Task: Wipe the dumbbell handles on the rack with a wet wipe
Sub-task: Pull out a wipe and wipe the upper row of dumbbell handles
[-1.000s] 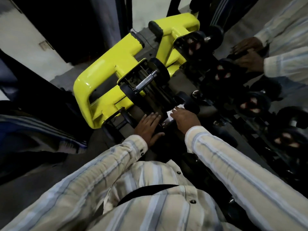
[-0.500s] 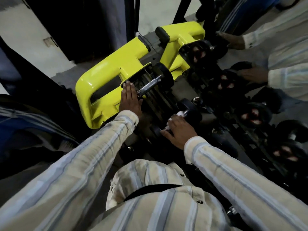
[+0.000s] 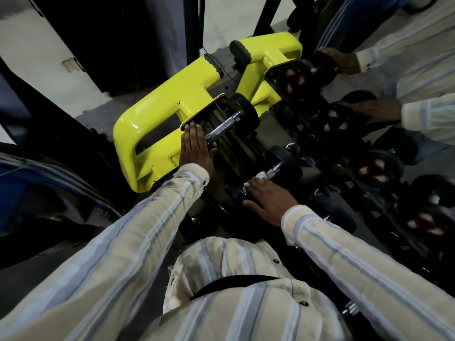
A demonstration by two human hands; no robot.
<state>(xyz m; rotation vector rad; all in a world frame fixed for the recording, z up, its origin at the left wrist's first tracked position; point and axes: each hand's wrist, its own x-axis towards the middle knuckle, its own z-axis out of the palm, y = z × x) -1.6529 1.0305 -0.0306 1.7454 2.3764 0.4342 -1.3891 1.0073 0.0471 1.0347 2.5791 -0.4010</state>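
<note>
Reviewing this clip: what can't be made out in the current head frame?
- Wet wipe: mostly hidden under the right hand; only a white edge shows.
- Handle being wiped: largely covered by that hand.
- Left hand: what the palm rests on is hidden beneath it.
- Dumbbells at right: dark and blurred; markings unreadable.

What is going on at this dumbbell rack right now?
A person in a striped shirt is cleaning dumbbells on a rack with a yellow frame. The right hand holds a white wipe on the handle of the near dumbbell. The left hand lies flat, fingers straight, against the end of the next dumbbell, whose metal handle is bare.
</note>
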